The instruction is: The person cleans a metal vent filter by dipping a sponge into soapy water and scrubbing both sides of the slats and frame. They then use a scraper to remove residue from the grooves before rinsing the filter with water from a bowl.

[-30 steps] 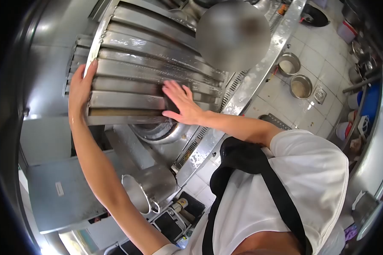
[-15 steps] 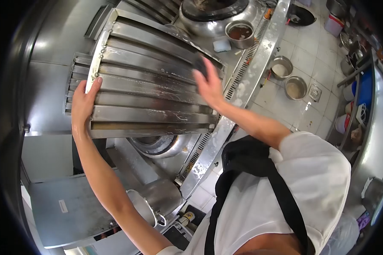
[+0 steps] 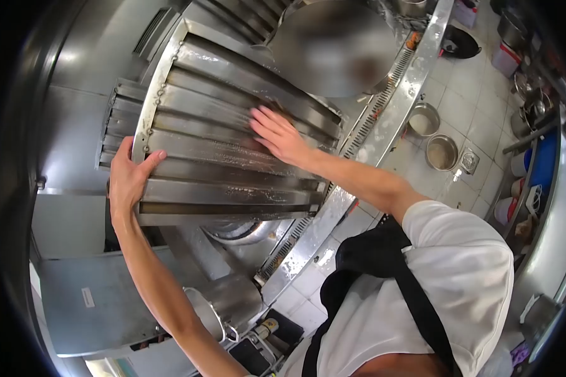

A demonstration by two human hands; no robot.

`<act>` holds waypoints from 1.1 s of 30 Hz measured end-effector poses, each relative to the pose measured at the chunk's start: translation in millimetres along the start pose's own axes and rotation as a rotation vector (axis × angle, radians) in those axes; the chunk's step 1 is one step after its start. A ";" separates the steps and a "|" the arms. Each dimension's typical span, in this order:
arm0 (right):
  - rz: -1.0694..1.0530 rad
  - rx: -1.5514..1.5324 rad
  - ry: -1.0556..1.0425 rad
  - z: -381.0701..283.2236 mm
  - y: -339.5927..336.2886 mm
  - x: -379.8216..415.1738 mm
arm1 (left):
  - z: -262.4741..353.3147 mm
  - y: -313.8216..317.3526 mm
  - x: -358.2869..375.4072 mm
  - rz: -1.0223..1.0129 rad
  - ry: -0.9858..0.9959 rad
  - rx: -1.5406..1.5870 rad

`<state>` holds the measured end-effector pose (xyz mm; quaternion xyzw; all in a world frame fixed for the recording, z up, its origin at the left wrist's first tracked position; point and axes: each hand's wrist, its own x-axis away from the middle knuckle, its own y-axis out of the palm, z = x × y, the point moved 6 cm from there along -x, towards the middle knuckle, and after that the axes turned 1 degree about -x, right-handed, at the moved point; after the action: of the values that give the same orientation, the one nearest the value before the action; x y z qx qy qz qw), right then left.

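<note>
A slatted metal panel (image 3: 223, 135) with wet, foamy streaks is tilted over the stove. My left hand (image 3: 129, 182) grips its left edge, the thumb on the front face and the fingers behind. Over the middle slats lies my right hand (image 3: 282, 137), fingers close together and pressed towards the metal. Part of a dark pad (image 3: 285, 113) shows beside these fingers; most of it is hidden under the hand.
A blurred round grey shape (image 3: 333, 50) covers the rear burner area. The counter's metal front edge (image 3: 352, 182) runs diagonally. Two metal bowls (image 3: 423, 119) and a black pan (image 3: 460, 43) are on the tiled floor. A large pot (image 3: 233, 300) stands below.
My right hand has moved left and down across the slats with the dark pad. The panel and my left hand appear lower in view. The round shape now covers the rear burner.
</note>
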<state>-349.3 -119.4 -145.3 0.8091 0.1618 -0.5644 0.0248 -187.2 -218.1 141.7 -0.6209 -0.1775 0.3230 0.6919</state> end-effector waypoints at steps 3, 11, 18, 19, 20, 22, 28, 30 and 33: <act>0.091 -0.092 -0.038 -46.9 3.6 -96.5 | 16.2 -2.9 5.7 0.028 0.015 -0.014; -0.339 -0.053 0.106 32.9 -45.8 85.4 | 20.4 -5.9 8.3 0.017 0.002 -0.016; 0.318 -0.323 0.527 17.0 -156.2 -87.5 | 37.5 -9.0 4.5 -0.043 -0.011 0.028; 0.423 -0.403 0.555 19.7 -157.4 -118.6 | 45.3 -7.0 0.1 -0.038 0.004 0.033; 0.440 -0.483 0.554 12.6 -155.6 -148.0 | 57.1 -6.4 -7.8 0.002 0.022 -0.017; 0.466 -0.473 0.421 8.5 -136.5 -194.6 | 78.0 -5.2 -15.9 0.082 0.018 -0.087; 0.007 -0.360 0.283 33.5 -76.3 -227.2 | 87.4 -6.0 -20.5 0.054 0.094 -0.078; -0.071 -0.311 0.210 49.4 -68.0 -234.4 | 88.7 -10.0 -17.7 0.045 0.064 -0.043; -0.034 -0.787 0.449 67.1 -49.8 -240.7 | 85.7 -3.2 -24.2 -0.003 0.054 -0.031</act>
<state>-499.2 -143.5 59.3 0.8375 0.3790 -0.2709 0.2856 -259.5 -170.5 162.8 -0.6398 -0.1645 0.3023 0.6871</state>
